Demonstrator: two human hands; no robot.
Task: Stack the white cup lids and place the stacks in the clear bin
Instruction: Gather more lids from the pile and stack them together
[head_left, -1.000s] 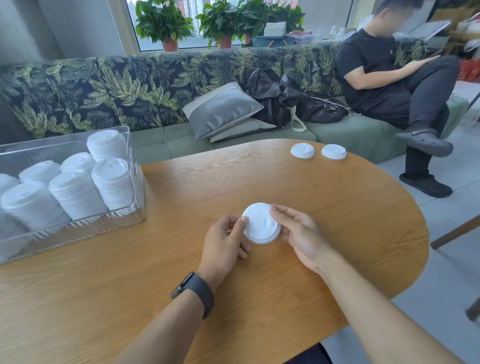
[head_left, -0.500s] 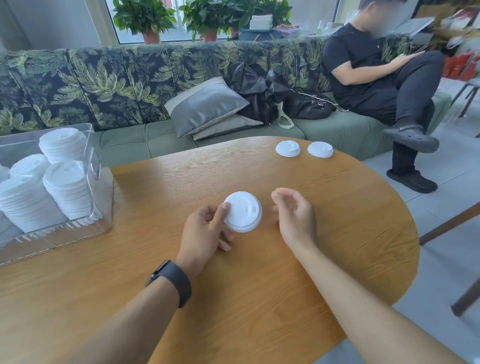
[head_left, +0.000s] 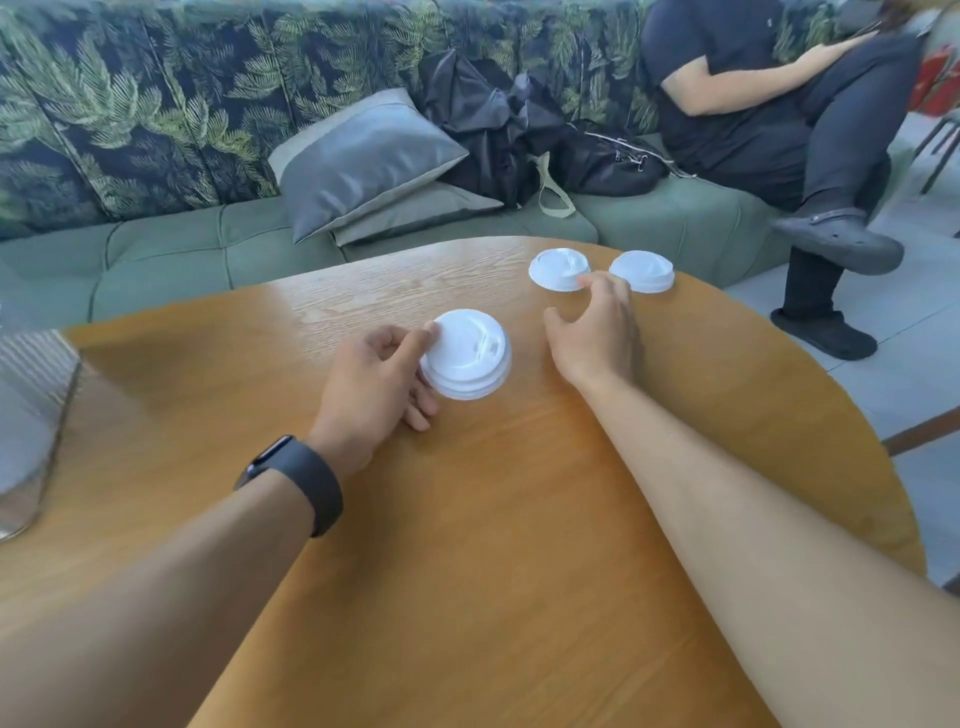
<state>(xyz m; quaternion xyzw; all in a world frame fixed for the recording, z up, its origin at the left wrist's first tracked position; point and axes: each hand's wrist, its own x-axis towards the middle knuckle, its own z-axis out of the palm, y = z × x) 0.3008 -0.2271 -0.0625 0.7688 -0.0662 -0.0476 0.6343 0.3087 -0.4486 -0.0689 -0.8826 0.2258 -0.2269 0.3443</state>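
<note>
Mid-task: small stack in hand, two loose lids left.
Bin (head_left: 31, 415) only partly visible at left edge, contents blurred. Left hand (head_left: 374, 379) pinches a short stack of lids (head_left: 467, 356) resting on the table (head_left: 467, 519). Right hand (head_left: 597, 327), fingers loosely spread and holding nothing, reaches to near lid (head_left: 558, 267); far lid (head_left: 643, 270) sits just beside it. Both still need stacking, then binning.

On the oval wooden table (head_left: 519, 519) the short stack of white plastic lids (head_left: 467, 356) sits at the middle. Two single white plastic lids (head_left: 558, 267) lie side by side behind it, near the far edge. The clear plastic bin (head_left: 26, 415) stands far left.
</note>
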